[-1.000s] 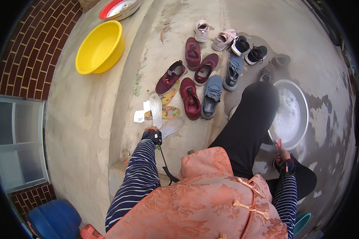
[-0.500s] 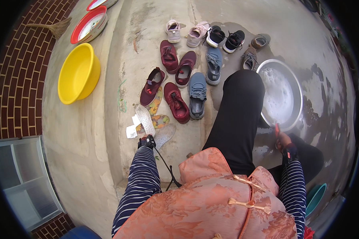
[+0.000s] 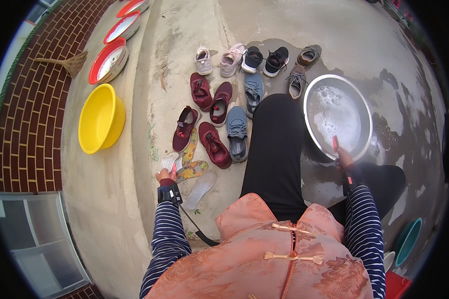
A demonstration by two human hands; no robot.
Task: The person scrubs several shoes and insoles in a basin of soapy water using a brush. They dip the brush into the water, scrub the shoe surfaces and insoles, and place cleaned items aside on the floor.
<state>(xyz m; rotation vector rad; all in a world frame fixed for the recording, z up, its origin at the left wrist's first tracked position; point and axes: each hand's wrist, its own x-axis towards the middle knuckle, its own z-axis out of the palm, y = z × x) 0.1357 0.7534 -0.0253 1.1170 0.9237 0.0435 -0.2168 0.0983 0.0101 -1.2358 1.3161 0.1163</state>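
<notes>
My left hand (image 3: pixel 164 175) is closed on a white insole (image 3: pixel 169 160), tilted up from the concrete. Beside it lie floral insoles (image 3: pixel 193 170) and a pale speckled insole (image 3: pixel 201 191). My right hand (image 3: pixel 345 159) is at the near rim of a metal basin (image 3: pixel 369 122) of sudsy water. Its fingers are round a narrow red thing (image 3: pixel 335 143) whose kind I cannot make out. Ahead of my left hand stand maroon shoes (image 3: pixel 214 146) and blue-grey shoes (image 3: pixel 237 125).
Pink shoes (image 3: pixel 231 61), black shoes (image 3: pixel 276 62) and brown shoes (image 3: pixel 297 81) stand farther off. A yellow basin (image 3: pixel 101 119) and red-rimmed basins (image 3: pixel 108 62) line the left side, near a broom (image 3: pixel 74 63). A teal basin (image 3: pixel 408 241) is at lower right.
My left hand has moved left, lifting the white insole off the floral ones. My right hand has moved forward with the red thing, over the basin's rim. The view has shifted slightly.
</notes>
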